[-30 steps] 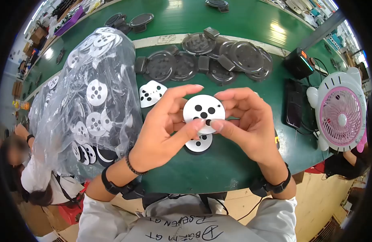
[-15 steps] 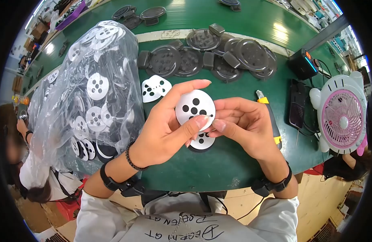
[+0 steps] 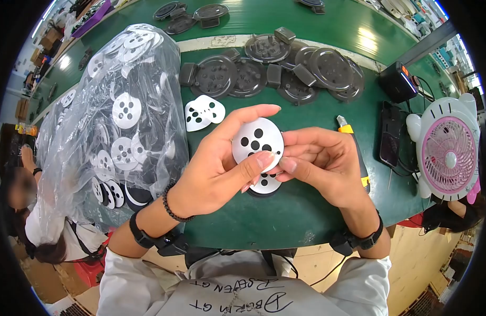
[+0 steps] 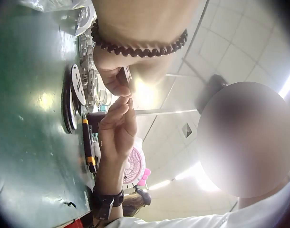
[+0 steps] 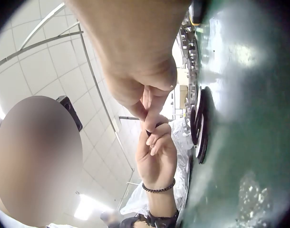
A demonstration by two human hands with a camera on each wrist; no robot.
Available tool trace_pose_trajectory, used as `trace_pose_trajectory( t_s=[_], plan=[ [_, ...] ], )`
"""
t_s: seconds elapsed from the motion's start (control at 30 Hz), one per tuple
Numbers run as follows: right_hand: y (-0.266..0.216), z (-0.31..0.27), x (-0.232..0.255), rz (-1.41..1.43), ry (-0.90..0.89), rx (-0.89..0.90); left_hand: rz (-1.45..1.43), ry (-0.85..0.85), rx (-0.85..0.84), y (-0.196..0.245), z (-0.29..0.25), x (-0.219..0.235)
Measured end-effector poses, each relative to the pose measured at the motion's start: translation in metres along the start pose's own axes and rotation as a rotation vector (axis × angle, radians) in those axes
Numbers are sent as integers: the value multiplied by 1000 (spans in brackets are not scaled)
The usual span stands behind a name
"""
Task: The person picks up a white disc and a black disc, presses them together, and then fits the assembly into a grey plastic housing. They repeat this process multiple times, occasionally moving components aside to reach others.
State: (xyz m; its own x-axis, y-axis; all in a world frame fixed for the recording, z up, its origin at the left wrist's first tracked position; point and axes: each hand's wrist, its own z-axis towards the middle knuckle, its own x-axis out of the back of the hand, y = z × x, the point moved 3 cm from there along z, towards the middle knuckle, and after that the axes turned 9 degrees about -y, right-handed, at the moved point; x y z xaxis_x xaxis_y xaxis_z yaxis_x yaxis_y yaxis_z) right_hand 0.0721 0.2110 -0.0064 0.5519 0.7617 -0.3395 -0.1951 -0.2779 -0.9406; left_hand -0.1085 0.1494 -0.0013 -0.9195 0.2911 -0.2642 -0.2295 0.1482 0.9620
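Observation:
Both hands hold up a white round disc [image 3: 255,139] with several black dots, above the green table [image 3: 285,210]. My left hand [image 3: 222,163] grips its left side, index finger along the top, thumb on the lower right edge. My right hand [image 3: 319,160] pinches the disc's right edge with curled fingers. Right below them another white dotted disc [image 3: 265,184] lies on a black round part on the table. In the wrist views the two hands meet fingertip to fingertip above that stacked disc [image 4: 74,90] [image 5: 200,128].
A large clear plastic bag [image 3: 116,116] full of white dotted discs lies at the left. Two loose white discs [image 3: 202,112] lie behind the hands. Several black round parts [image 3: 269,73] lie at the back. A yellow-tipped tool [image 3: 353,147], a phone [image 3: 390,136] and a pink fan [image 3: 446,152] are at the right.
The hands with the disc have drawn slightly lower and left, and the right fingers have closed in on the disc's right edge. The yellow-tipped tool has come into view behind the right hand.

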Motion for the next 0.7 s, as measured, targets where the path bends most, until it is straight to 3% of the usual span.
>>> trace_pose_trajectory(
  t_s=[0.37,0.43,0.53,0.57,0.6,0.63,0.67,0.7],
  plan=[
    [4,2,-2,-51,29,26,32,29,-2,-6,-1,-2],
    [3,0,-6,-77,125,20,78,6,-17,-9,0,-1],
    [2,-9,-1,-274,253,-59,420,-49,-243,-23,4,1],
    [6,-10,1,-310,315,-58,603,3,-341,-25,3,-1],
    [4,-10,3,-344,315,-14,554,-110,-248,-15,3,-3],
    [9,-11,11,-442,338,-29,527,-71,-281,-30,2,-3],
    [21,-15,25,-581,288,65,750,81,-422,-27,-3,-1],
    [23,-15,25,-629,331,27,957,200,-570,-19,-7,-2]
  ],
)
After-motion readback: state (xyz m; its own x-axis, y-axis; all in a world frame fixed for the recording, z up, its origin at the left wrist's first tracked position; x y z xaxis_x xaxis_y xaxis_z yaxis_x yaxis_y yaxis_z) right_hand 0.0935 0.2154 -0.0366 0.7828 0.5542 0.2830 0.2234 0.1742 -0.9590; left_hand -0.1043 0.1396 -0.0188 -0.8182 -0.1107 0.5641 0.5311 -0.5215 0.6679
